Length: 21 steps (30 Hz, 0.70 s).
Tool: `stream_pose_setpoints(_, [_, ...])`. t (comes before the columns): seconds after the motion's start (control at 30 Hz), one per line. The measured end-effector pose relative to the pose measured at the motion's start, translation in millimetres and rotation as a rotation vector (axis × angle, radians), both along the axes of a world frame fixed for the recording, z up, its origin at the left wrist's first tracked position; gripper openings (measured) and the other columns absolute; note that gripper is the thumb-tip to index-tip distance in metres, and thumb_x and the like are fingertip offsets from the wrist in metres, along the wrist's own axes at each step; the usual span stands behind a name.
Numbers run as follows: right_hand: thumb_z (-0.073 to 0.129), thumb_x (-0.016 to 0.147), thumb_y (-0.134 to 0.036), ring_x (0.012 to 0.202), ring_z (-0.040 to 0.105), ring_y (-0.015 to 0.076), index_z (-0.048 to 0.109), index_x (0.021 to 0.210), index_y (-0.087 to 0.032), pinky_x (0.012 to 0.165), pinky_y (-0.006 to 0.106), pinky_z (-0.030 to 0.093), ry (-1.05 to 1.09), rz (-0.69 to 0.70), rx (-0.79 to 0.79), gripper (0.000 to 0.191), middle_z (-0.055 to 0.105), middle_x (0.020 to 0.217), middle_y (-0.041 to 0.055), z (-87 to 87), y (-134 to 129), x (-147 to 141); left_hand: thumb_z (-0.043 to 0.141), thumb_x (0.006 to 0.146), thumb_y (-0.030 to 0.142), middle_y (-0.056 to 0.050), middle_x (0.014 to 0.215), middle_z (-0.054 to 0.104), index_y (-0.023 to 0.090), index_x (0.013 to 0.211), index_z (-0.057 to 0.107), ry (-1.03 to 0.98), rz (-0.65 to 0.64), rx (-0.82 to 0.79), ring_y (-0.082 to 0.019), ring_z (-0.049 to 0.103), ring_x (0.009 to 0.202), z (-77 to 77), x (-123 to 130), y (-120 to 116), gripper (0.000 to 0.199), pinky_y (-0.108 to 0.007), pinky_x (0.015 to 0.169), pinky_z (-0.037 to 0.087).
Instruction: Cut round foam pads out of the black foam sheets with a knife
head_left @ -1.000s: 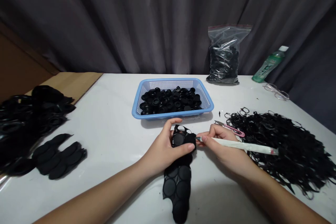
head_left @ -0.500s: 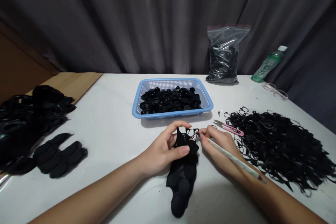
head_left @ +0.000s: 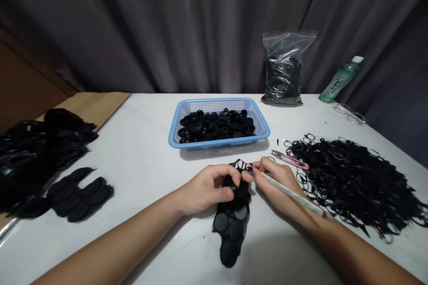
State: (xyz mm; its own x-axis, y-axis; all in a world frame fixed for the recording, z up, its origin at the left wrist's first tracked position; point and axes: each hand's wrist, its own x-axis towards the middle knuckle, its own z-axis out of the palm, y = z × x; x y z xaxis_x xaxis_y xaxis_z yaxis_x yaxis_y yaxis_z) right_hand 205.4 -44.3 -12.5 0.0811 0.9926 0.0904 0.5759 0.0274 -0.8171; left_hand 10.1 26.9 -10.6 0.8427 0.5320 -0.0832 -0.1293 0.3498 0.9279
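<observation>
Pinching a black sheet of round pads point(head_left: 236, 230), the left hand point(head_left: 207, 189) has thumb and fingers nearly closed over its upper part — above the white table point(head_left: 143, 142), in front of the blue basket point(head_left: 220, 143). Fingers bunched tightly, the right hand point(head_left: 276, 185) grips a white-handled tool point(head_left: 294, 193) at the sheet's far end — pink snips point(head_left: 288, 159) lie near, beside black scraps point(head_left: 354, 187).

A white table point(head_left: 140, 156) bears a blue basket point(head_left: 219, 144), zip bag point(head_left: 284, 78), green bottle point(head_left: 341, 80), glasses point(head_left: 356, 118), pink snips point(head_left: 294, 161) and black scraps point(head_left: 354, 182).
</observation>
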Motion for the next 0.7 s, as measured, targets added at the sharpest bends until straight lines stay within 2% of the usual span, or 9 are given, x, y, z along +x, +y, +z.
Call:
stream_pose_setpoints(0.1, [0.049,0.087,-0.023,0.070,0.060,0.0147,0.051,0.072,-0.021,0.061,0.023,0.041,0.051,0.008,0.007,0.016,0.067,0.077,-0.0016,-1.4,0.2,-0.2,0.085,0.060,0.042,-0.005,0.076,0.066,0.015,0.068,0.058,-0.062,-0.090,-0.098,-0.018,0.061,0.072,-0.7,-3.1,0.4,0.039,-0.031,0.070,0.046])
stream_pose_setpoints(0.17, [0.050,0.087,-0.024,0.074,0.061,0.0156,0.049,0.070,-0.021,0.063,0.024,0.042,0.097,0.008,0.001,0.017,0.070,0.082,-0.0011,-1.9,0.4,-0.6,0.085,0.057,0.044,-0.004,0.069,0.065,0.015,0.065,0.058,-0.087,-0.139,-0.118,-0.018,0.061,0.069,0.6,-2.2,0.0,0.041,-0.032,0.072,0.046])
stream_pose_setpoints(0.2, [0.051,0.086,-0.024,0.075,0.062,0.0160,0.047,0.068,-0.021,0.064,0.025,0.042,0.117,0.005,-0.002,0.019,0.070,0.084,-0.0008,-2.2,0.6,-0.9,0.084,0.059,0.045,-0.005,0.072,0.066,0.015,0.066,0.059,-0.082,-0.116,-0.121,-0.019,0.062,0.072,1.3,-0.6,-0.4,0.040,-0.032,0.074,0.046])
stream_pose_setpoints(0.27, [0.051,0.086,-0.023,0.075,0.063,0.0164,0.045,0.066,-0.021,0.065,0.026,0.043,0.149,-0.008,0.000,0.021,0.071,0.085,0.0000,-3.0,0.7,-1.4,0.080,0.066,0.044,-0.005,0.080,0.069,0.016,0.075,0.061,-0.028,0.047,-0.121,-0.019,0.064,0.080,2.1,3.9,-1.4,0.035,-0.031,0.077,0.046])
stream_pose_setpoints(0.37, [0.055,0.082,-0.020,0.076,0.063,0.0167,0.044,0.062,-0.021,0.069,0.028,0.044,0.192,-0.035,0.071,0.023,0.070,0.084,0.0013,-3.0,0.2,-1.9,0.077,0.073,0.037,-0.002,0.077,0.071,0.017,0.083,0.060,0.096,0.291,-0.086,-0.015,0.065,0.075,2.1,9.9,-1.9,0.028,-0.027,0.075,0.046])
stream_pose_setpoints(0.47, [0.057,0.081,-0.019,0.087,0.064,0.0172,0.047,0.064,-0.021,0.076,0.029,0.046,0.317,-0.040,0.177,0.019,0.069,0.092,0.0022,0.1,-1.9,-2.9,0.079,0.070,0.033,0.001,0.069,0.071,0.018,0.085,0.057,0.175,0.327,-0.020,-0.013,0.065,0.066,3.1,11.0,-1.9,0.031,-0.023,0.067,0.047])
stream_pose_setpoints(0.53, [0.055,0.081,-0.018,0.091,0.064,0.0165,0.050,0.074,-0.022,0.077,0.028,0.048,0.447,-0.049,0.182,0.010,0.069,0.095,0.0016,3.0,-3.8,-4.6,0.079,0.069,0.033,0.002,0.069,0.071,0.019,0.090,0.054,0.201,0.327,0.031,-0.013,0.065,0.065,4.9,10.3,-3.1,0.035,-0.022,0.063,0.046])
stream_pose_setpoints(0.6, [0.053,0.084,-0.021,0.084,0.066,0.0156,0.052,0.089,-0.024,0.073,0.028,0.049,0.534,-0.036,0.115,0.006,0.070,0.090,0.0004,4.7,-6.1,-7.1,0.077,0.070,0.033,0.002,0.068,0.072,0.020,0.094,0.052,0.228,0.334,0.089,-0.013,0.065,0.064,7.2,10.2,-5.6,0.037,-0.021,0.061,0.046])
stream_pose_setpoints(0.7, [0.047,0.091,-0.031,0.071,0.064,0.0158,0.052,0.109,-0.025,0.066,0.029,0.049,0.476,0.092,-0.026,0.019,0.068,0.076,-0.0007,4.2,-9.9,-11.4,0.072,0.074,0.037,0.001,0.068,0.071,0.020,0.099,0.050,0.287,0.371,0.171,-0.014,0.064,0.063,10.1,12.0,-10.5,0.037,-0.022,0.061,0.046])
